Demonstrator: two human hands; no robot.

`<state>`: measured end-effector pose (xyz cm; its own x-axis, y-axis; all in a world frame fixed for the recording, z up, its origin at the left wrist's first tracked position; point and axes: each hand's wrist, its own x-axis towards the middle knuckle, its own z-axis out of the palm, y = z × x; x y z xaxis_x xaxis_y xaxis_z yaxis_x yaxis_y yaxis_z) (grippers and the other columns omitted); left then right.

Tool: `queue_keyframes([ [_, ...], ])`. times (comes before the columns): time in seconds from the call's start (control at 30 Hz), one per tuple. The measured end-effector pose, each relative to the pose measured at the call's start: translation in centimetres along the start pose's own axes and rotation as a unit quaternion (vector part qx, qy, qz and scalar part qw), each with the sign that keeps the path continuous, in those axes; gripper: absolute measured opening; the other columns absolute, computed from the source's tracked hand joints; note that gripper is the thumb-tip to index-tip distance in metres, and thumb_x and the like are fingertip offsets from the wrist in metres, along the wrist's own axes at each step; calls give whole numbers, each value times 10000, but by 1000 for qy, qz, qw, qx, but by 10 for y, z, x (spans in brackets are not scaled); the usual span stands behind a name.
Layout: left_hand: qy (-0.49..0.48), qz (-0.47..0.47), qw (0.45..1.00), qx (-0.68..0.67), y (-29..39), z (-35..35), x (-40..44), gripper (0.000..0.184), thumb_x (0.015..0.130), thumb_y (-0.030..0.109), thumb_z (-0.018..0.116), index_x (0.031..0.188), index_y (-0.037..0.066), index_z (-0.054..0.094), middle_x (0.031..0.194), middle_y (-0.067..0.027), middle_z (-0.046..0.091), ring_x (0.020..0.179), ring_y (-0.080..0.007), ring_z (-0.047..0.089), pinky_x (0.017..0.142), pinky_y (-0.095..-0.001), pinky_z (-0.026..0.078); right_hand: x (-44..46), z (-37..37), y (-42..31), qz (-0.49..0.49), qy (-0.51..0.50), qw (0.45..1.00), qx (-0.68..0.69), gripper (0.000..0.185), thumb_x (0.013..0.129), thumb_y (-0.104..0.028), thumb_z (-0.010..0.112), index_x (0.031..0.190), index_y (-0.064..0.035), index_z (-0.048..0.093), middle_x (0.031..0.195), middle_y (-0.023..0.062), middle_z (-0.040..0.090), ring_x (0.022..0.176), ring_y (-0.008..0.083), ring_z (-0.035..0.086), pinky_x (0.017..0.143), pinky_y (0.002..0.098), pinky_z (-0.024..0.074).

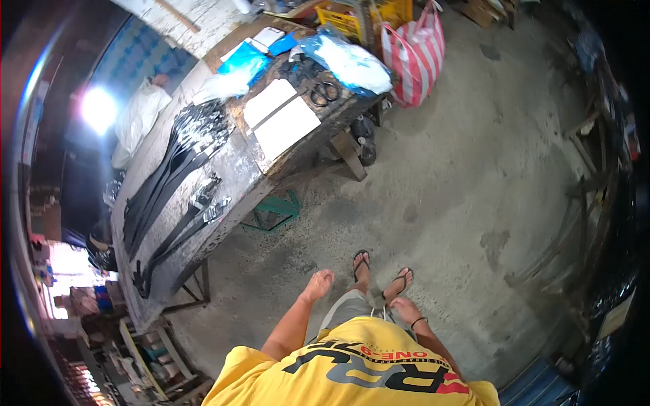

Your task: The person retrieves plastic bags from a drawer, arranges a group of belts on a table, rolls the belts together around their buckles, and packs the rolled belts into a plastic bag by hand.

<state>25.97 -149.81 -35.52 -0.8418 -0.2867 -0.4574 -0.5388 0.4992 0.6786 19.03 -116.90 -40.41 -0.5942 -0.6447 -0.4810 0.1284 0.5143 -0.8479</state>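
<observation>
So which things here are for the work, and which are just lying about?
My best guess, as the left hand and right hand are both away from the table:

Probably for the work:
- black straps
- scissors
- white sheet

Probably just lying about:
- striped bag
- yellow crate
- green metal frame

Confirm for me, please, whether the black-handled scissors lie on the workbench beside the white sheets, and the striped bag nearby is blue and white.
Almost: the striped bag is pinkish red and white, not blue and white, as the head view shows. The black-handled scissors do lie on the workbench beside the white sheets.
</observation>
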Motion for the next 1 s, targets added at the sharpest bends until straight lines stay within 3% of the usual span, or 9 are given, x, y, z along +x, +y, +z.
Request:
queue_keyframes([
  [0.13,6,32,999,-32,19,-4,11,210,836,163,427,821,32,591,824,-191,619,826,-387,591,712,-436,469,-10,-6,-19,118,-150,981,-35,296,857,-278,503,958,-32,633,936,139,647,908,283,603,822,350,449],
  [0.23,-5,87,995,-40,-5,2,13,222,849,186,428,848,22,578,863,-170,626,859,-382,588,741,-452,462,-12,9,52,-22,-121,981,-152,443,880,-398,457,1010,-15,638,940,176,658,939,278,615,863,386,444],
  [0.33,6,94,994,-59,-26,1,13,278,855,230,427,919,14,590,924,-180,633,908,-392,579,802,-456,458,-3,9,75,-9,-176,971,-162,435,868,-404,478,1025,-28,631,985,167,651,980,284,593,850,421,436],
  [0.5,-25,-161,986,36,-47,-12,6,398,849,307,438,1094,29,583,1112,-235,586,1071,-392,533,920,-444,426,20,-16,59,96,-217,963,-132,408,863,-390,489,1008,-34,625,982,173,645,981,300,586,839,436,432],
  [0.73,22,-229,972,-49,-55,-37,-15,384,856,285,466,1106,22,592,1135,-219,585,1112,-358,523,946,-426,410,89,-10,141,288,-265,917,-70,360,854,-365,508,978,-44,614,978,185,634,982,328,573,819,463,424],
  [0.77,27,-230,970,-65,-58,-41,-17,383,853,283,472,1105,21,592,1133,-218,587,1109,-358,525,942,-425,412,77,-29,62,288,-269,916,-76,360,854,-365,508,978,-44,614,978,185,634,982,328,573,819,463,424],
  [0.83,42,-245,966,-76,-69,-42,-23,369,851,290,479,1095,39,596,1122,-203,596,1097,-354,532,932,-429,416,72,-28,-61,-58,-182,912,-363,270,848,-298,527,888,-33,563,900,209,615,887,363,576,729,459,435],
  [0.97,74,-295,947,-106,-88,-41,-33,337,846,294,495,1055,57,614,1107,-182,607,1077,-346,544,919,-433,420,91,-30,-100,-145,-148,901,-382,239,851,-261,534,844,-23,517,787,227,593,801,397,576,692,453,446],
  [1.0,85,-305,942,-115,-92,-40,-36,337,846,294,495,1055,57,614,1107,-182,607,1077,-346,544,919,-433,420,96,-31,-108,-76,-150,928,-332,242,858,-266,530,868,-25,513,795,227,596,797,404,576,683,459,448],
])
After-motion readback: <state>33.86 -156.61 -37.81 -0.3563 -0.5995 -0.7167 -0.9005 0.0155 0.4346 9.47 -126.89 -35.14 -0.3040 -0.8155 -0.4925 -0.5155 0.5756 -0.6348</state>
